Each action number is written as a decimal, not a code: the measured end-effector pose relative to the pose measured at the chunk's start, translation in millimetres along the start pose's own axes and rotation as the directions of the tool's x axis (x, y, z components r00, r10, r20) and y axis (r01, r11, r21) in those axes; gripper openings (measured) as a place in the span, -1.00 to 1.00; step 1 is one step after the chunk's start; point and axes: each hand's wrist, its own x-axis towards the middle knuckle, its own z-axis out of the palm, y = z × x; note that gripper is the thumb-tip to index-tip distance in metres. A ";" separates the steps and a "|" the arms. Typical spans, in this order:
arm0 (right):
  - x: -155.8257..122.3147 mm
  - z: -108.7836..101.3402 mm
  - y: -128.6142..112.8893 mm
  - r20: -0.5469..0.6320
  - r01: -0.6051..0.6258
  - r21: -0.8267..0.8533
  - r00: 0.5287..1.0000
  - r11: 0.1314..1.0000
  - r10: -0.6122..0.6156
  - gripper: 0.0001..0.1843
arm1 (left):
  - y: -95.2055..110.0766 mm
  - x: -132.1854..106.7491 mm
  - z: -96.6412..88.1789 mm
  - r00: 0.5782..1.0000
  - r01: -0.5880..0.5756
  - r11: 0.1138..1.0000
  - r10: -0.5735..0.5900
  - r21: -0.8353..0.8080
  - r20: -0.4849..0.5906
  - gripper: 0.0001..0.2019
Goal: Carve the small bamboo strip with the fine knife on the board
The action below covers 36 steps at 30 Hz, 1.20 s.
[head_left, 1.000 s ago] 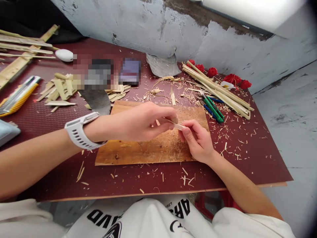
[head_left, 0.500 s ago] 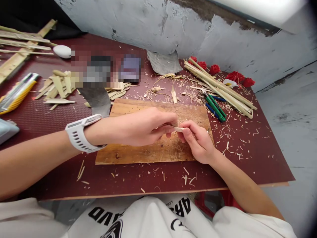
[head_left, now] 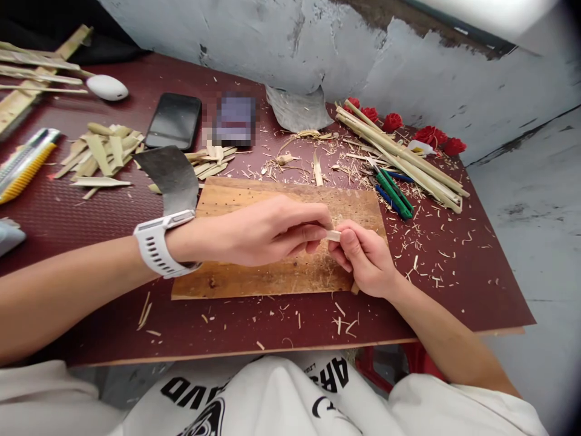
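Observation:
Over the wooden board [head_left: 236, 206] my two hands meet on a small pale bamboo strip [head_left: 334, 235]. My left hand [head_left: 267, 231], with a white watch [head_left: 160, 245] on its wrist, pinches one end of the strip between thumb and fingers. The other end sits in my right hand [head_left: 365, 259], whose fingers are curled round it; a bit of the strip pokes out below that hand. Only a short piece of the strip shows between the hands.
The board lies on a dark red table [head_left: 68, 212] strewn with shavings. Bamboo sticks [head_left: 403, 160], red paper roses [head_left: 426, 136] and green and blue cutters [head_left: 393, 194] lie at the right. A phone [head_left: 173, 120], cut strips [head_left: 97, 154], a dark blade [head_left: 170, 175] and a yellow cutter [head_left: 25, 163] lie at the left.
Both hands have closed in on the strip and less of it shows between them. My right hand has curled tighter. The view has shifted slightly.

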 end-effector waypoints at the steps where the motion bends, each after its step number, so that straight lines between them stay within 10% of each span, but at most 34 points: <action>1: 0.5 0.3 0.4 -0.026 0.028 -0.063 0.999 0.998 -0.030 -0.68 | -1.0 -0.3 0.4 1.000 -0.013 1.000 0.013 0.024 -0.013 -0.86; 7: 6.6 -2.4 3.0 -0.055 0.191 -0.536 0.964 0.822 -0.260 -0.94 | -8.8 -6.0 9.9 0.998 -0.053 0.913 0.066 0.405 -0.018 -0.82; 16: 5.4 -8.7 4.5 0.014 0.283 -0.788 0.896 0.547 -0.445 -0.91 | -8.3 -9.5 24.6 0.986 -0.151 0.735 0.163 0.662 0.043 -0.80; 25: 5.0 -2.5 2.6 0.009 0.253 -0.819 0.903 0.515 -0.429 -0.76 | -6.7 -9.4 22.0 0.984 -0.177 0.658 0.142 0.732 0.110 -0.82; 36: 1.2 9.4 6.3 -0.067 0.149 -0.869 0.909 0.472 -0.410 -0.71 | -6.5 -13.3 40.8 0.989 -0.012 0.698 0.114 0.716 -0.095 -0.75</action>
